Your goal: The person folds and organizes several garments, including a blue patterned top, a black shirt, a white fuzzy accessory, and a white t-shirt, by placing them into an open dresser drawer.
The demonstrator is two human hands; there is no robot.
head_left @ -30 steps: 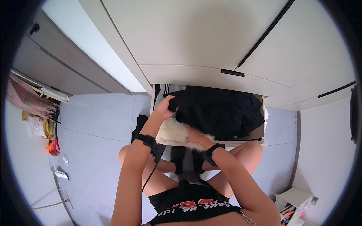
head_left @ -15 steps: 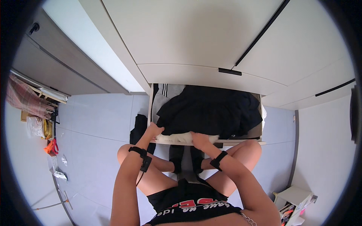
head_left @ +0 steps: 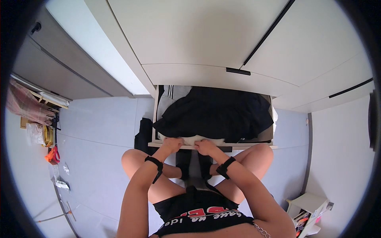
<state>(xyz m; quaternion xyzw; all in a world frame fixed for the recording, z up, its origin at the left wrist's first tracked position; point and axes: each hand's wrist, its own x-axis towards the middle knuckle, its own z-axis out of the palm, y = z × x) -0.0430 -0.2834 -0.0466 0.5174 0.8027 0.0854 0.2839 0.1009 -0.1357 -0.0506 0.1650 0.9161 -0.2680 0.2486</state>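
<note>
Pale wooden drawer, pulled out below a flat beige cabinet front; its near rim runs between the person's knees. Smooth grey-blue tiled floor extends left and right. Dark, limp fabric heap lies just left of the drawer. Left hand and right hand at the near rim, slightly apart, fingers curled against white, fluffy, fur-like textile; cannot tell whether they pinch it. Textile inside, along the near edge, partly under broad, matte black cloth, softly creased. Far left: grey striped knit-like garment.

Black wrist straps; black garment, red-and-white print.
</note>
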